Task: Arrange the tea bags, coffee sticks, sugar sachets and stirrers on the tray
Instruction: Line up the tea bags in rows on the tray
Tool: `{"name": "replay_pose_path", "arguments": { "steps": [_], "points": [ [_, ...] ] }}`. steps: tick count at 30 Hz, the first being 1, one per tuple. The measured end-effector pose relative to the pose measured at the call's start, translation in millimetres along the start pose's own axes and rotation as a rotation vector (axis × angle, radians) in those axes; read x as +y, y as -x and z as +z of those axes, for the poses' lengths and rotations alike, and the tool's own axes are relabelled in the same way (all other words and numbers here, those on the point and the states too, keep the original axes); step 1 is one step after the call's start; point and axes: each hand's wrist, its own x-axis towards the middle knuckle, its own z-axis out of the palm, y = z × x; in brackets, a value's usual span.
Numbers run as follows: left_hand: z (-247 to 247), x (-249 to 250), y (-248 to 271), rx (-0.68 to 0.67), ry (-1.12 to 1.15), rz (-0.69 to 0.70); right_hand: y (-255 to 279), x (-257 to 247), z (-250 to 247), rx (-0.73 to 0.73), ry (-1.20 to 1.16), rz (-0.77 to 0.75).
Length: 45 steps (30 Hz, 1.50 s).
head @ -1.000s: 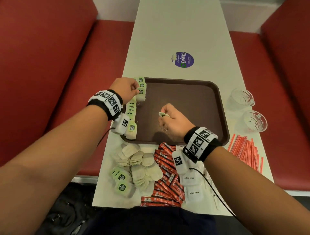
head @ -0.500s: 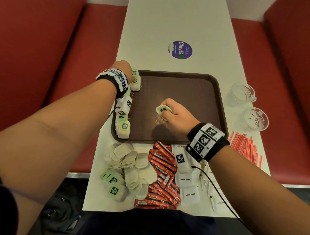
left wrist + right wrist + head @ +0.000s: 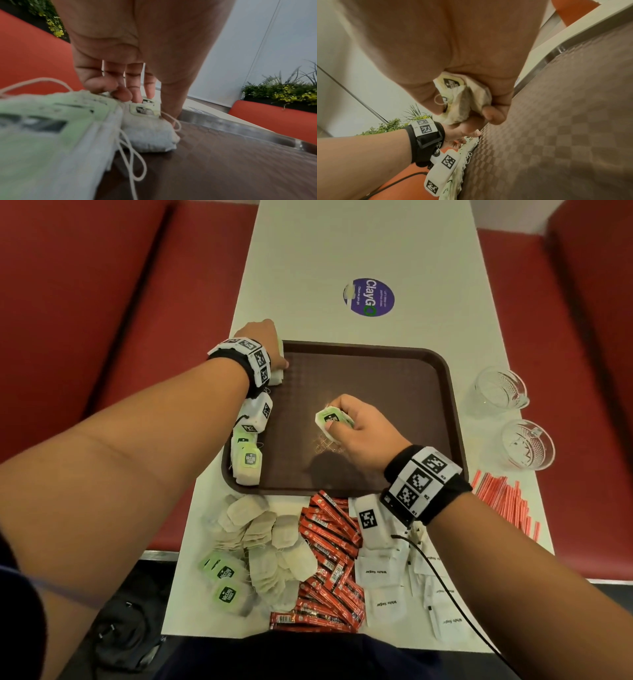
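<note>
Your left hand sits at the upper left corner of the dark brown plastic tray, in the middle left of the head view. Its fingertips press down on the top white paper tea bag with a green tag, fingers bent over it; whether they pinch it, you cannot tell from these views. From there a row of tea bags runs down the tray's left inner edge toward the lower left corner.

Your right hand is over the middle of the tray, fingers curled round a small bunch of green-tagged tea bags, gripping them firmly.

Below the tray, on the white table, lie a loose heap of tea bags, red coffee sticks and white sugar sachets. Thin red stirrers lie at the right edge, below two clear glass cups.
</note>
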Motion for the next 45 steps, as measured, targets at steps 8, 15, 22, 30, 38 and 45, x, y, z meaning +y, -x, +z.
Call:
{"name": "replay_pose_path", "arguments": {
  "steps": [8,15,22,30,38,45],
  "points": [
    [-37.9,19.7,52.8,0.124,0.290,0.295,-1.7,-9.2,-2.5,0.044,-0.204,0.014],
    [-44.4,18.3,121.6,-0.168,0.361,0.615,-11.3,-8.4,-1.3,0.115,-0.213,-0.008],
    [-38.5,10.0,129.4,-0.025,0.403,0.569,-13.1,-6.3,6.1,0.086,-0.082,0.006],
    [-67.3,0.2,95.3,0.266,0.262,0.362,-5.1,-5.0,-0.9,0.072,-0.161,0.045],
    [-40.0,-13.2,53.2,-0.154,-0.139,0.250,1.4,-2.3,-2.2,0.047,-0.137,0.032],
    [-18.8,-13.8,29.8,-0.071,-0.103,0.100,0.3,3.0,-1.8,0.046,-0.123,0.036]
  ]
}}
